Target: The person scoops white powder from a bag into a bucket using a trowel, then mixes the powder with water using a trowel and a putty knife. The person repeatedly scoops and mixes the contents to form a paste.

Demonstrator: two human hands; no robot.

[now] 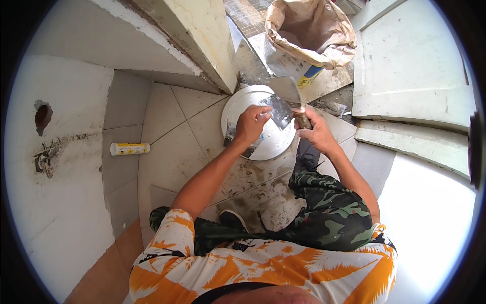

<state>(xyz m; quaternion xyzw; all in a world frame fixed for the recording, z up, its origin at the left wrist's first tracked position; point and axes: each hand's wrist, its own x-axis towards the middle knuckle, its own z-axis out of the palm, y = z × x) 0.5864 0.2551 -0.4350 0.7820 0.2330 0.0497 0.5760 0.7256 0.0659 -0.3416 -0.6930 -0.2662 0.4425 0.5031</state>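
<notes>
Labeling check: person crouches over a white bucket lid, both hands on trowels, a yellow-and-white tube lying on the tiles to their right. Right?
Not quite. The head view shows the yellow-and-white tube on the tiles to the person's left. The rest holds: left hand and right hand work trowels over the white bucket lid.

Orange floral shirt point(263, 268), camouflage trousers point(329, 213)

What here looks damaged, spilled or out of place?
The white wall at left has a rough broken hole with dark staining below. A yellow-labelled tube lies on its side on the smeared, dirty floor tiles.
</notes>
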